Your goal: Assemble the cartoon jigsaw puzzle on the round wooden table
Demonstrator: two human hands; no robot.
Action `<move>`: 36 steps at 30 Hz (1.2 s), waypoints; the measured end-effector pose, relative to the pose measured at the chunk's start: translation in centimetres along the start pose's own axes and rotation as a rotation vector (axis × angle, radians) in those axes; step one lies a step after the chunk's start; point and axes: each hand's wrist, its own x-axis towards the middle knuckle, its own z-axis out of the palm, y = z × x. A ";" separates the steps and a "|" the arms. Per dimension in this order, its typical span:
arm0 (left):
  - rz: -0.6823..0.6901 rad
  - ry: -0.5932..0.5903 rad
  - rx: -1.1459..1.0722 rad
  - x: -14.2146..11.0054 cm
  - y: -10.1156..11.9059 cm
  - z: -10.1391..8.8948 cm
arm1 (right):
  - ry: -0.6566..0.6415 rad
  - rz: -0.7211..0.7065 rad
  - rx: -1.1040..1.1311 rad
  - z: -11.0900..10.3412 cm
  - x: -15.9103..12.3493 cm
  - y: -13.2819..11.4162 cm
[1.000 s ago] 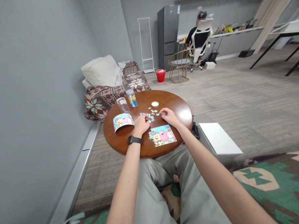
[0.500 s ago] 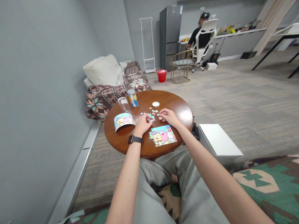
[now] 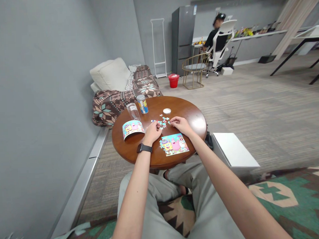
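Note:
Loose jigsaw puzzle pieces (image 3: 163,122) lie in a small heap on the round brown table (image 3: 180,106). My left hand (image 3: 153,132), with a dark watch on its wrist, is at the heap's left side. Its fingers are curled together; what they hold, if anything, is hidden. Across the heap, my right hand (image 3: 182,125) pinches a small puzzle piece at its fingertips. Between my forearms lies a partly joined cartoon puzzle (image 3: 174,145), its left edge jagged. A curved picture sheet (image 3: 132,128) with the same cartoon stands left of my left hand.
A cartoon tin (image 3: 142,104) and a clear cylinder (image 3: 133,111) stand at the table's back left. A round lid (image 3: 167,111) lies behind the heap. To the right is a white box (image 3: 235,149). Farther off, a person (image 3: 212,38) sits in an office chair.
My right hand dipped slightly toward the pieces and then rose a little. My left hand stays beside the heap with its fingers curled. My legs have shifted below the table.

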 end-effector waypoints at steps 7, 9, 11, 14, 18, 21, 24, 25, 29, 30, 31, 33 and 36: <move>0.000 -0.006 -0.007 0.0 0.0 -0.1 | -0.007 -0.010 0.091 0.1 0.1 0.0; -0.001 -0.008 -0.016 0.0 0.0 0.0 | 0.002 0.009 0.093 0.1 0.0 -0.1; -0.003 -0.007 -0.024 0.0 -0.1 0.0 | 0.020 0.033 0.091 0.1 -0.1 -0.2; -0.003 0.001 -0.032 0.1 -0.2 0.1 | 0.021 0.057 0.100 0.0 -0.1 -0.4; 0.006 0.016 -0.017 0.1 -0.3 0.1 | -0.005 0.060 0.097 0.0 -0.1 -0.4; 0.016 0.026 -0.006 0.2 -0.3 0.1 | -0.023 0.053 0.104 0.0 -0.2 -0.5; 0.019 0.031 -0.002 0.2 -0.3 0.2 | -0.025 0.037 0.086 0.0 -0.2 -0.7; 0.016 0.032 0.000 0.2 -0.3 0.2 | -0.021 0.037 0.076 0.0 -0.2 -0.7; 0.004 0.022 0.003 0.1 -0.2 0.1 | 0.010 0.054 0.047 -0.1 -0.1 -0.7; 0.005 0.019 0.002 0.1 -0.2 0.1 | 0.017 0.057 0.047 -0.1 -0.1 -0.6; 0.008 0.018 0.000 0.1 -0.2 0.1 | 0.022 0.060 0.050 -0.1 -0.1 -0.6; 0.018 0.019 -0.002 0.1 -0.2 0.1 | 0.022 0.061 0.060 -0.2 -0.1 -0.5; 0.025 0.028 0.003 0.1 -0.3 0.2 | 0.015 0.048 0.042 -0.3 -0.1 -0.5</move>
